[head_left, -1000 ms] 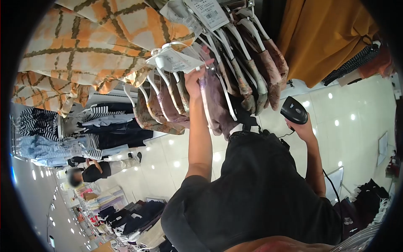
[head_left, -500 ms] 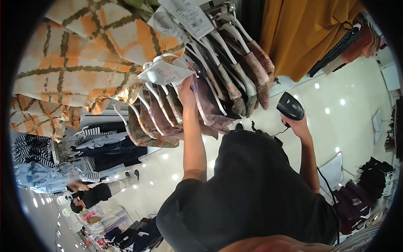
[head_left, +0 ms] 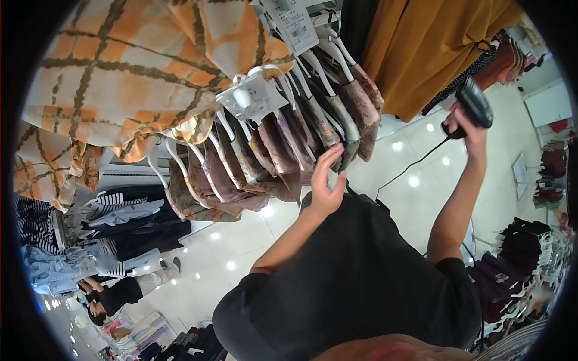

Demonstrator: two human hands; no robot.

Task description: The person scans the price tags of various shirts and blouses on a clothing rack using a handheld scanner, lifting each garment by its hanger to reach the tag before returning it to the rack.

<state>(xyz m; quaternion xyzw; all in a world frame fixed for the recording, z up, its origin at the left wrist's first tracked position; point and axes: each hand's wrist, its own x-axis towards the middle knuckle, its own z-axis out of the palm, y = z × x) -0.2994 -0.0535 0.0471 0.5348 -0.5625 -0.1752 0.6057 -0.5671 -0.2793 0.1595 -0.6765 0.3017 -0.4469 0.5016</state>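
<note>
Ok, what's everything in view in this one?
hanging clothes: many, mauve and green prints on white hangers, centre
paper tags: two, white, above the hangers
checked cloth: one, orange and cream, upper left
mustard cloth: one, top right
striped clothes: several, black and white, left
other person: one, dark top, lower left
scanner: one, black, corded, upper right
left hand: open, by the hanging clothes
right hand: raised, gripping the scanner
</note>
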